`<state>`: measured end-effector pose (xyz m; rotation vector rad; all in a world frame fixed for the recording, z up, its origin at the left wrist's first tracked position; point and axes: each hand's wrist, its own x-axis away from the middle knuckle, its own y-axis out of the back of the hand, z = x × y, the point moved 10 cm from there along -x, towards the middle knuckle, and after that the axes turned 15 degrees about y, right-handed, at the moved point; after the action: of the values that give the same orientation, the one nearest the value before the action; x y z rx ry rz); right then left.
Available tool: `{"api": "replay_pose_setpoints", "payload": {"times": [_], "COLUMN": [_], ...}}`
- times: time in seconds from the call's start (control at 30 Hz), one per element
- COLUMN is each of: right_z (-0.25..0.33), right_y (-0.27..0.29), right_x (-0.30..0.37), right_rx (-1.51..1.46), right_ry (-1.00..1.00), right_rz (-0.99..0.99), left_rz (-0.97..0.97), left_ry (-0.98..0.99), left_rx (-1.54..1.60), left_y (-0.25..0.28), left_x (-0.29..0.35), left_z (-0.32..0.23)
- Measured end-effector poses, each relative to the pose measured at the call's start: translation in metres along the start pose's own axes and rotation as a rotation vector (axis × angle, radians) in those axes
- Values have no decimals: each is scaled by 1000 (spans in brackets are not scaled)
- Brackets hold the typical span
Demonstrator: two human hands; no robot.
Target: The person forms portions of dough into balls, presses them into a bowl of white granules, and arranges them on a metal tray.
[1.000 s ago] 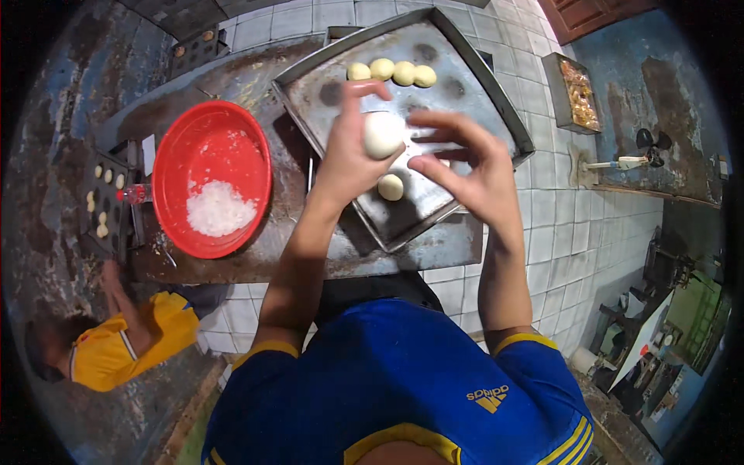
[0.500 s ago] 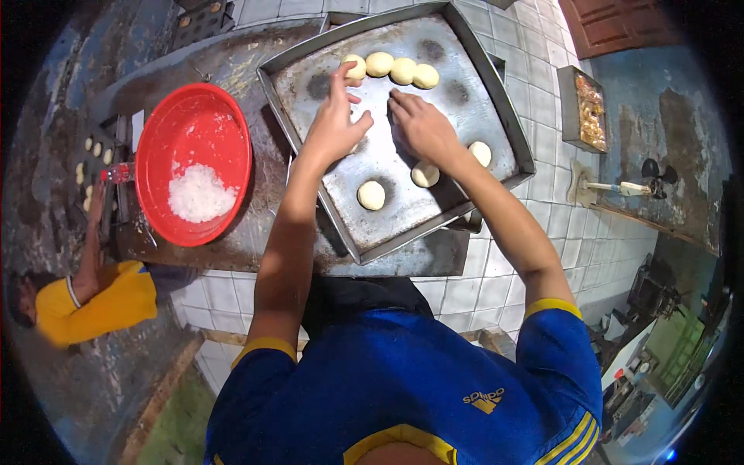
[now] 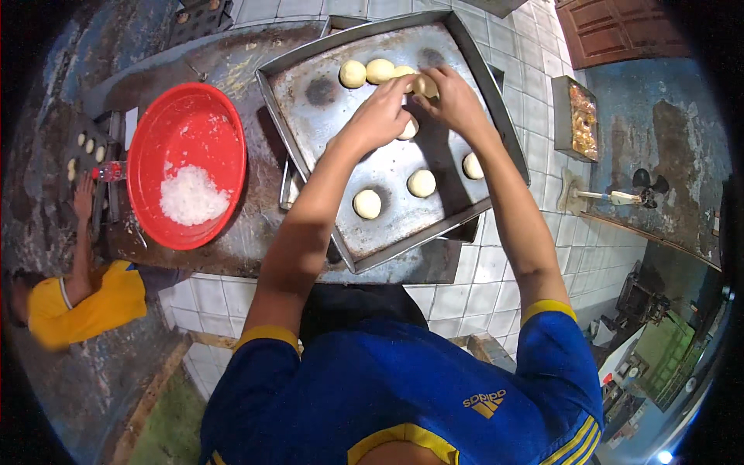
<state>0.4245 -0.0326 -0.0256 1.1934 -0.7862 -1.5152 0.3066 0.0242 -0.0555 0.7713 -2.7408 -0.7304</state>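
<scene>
A pale round dough ball (image 3: pixel 425 86) sits between my hands over the metal baking tray (image 3: pixel 310 128). My right hand (image 3: pixel 457 102) has its thumb and forefinger curled around it. My left hand (image 3: pixel 381 115) presses its closed fingers against the ball's left side. At the far side, another dough ball (image 3: pixel 353 74) and a second one (image 3: pixel 380 71) lie in a row with a third, partly covered by my left fingers. One dough ball (image 3: pixel 408 128) shows just under my left thumb. Nearer me rest more dough balls, one at left (image 3: pixel 367 204) and one in the middle (image 3: pixel 421 183); my right forearm partly covers another (image 3: pixel 473 166).
A red basin (image 3: pixel 139 198) holding white, crumbly stuff (image 3: pixel 194 195) stands left of the tray on the worn table (image 3: pixel 263 240). Beyond it, a co-worker in a yellow shirt (image 3: pixel 93 306) reaches toward a dark tray of dough pieces. A box of packets (image 3: pixel 583 120) stands at right.
My left hand has moved right, and its spread fingers have closed in. My right hand has risen to the row's right end and closed on the end ball.
</scene>
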Motion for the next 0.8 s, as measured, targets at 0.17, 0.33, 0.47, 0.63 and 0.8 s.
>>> {"api": "replay_pose_setpoints", "payload": {"times": [0.17,0.33,0.47,0.63,0.8], "right_z": [-40,-3,79,174,252], "right_y": [-26,-23,36,33,11], "right_x": [-7,29,26,-9,-63], "right_rx": [266,-933,-935,-896,-1000], "right_ry": [-38,-282,-389,-253,-368], "right_rz": [193,372,-46,-279,-570], "left_rz": [74,113,-25,-376,-502], "left_ry": [1,193,288,321,164], "left_rx": [-60,94,890,901,875], "left_y": [-26,-14,8,94,189], "left_x": [-29,-27,11,95,150], "left_z": [1,23,39,8,13]}}
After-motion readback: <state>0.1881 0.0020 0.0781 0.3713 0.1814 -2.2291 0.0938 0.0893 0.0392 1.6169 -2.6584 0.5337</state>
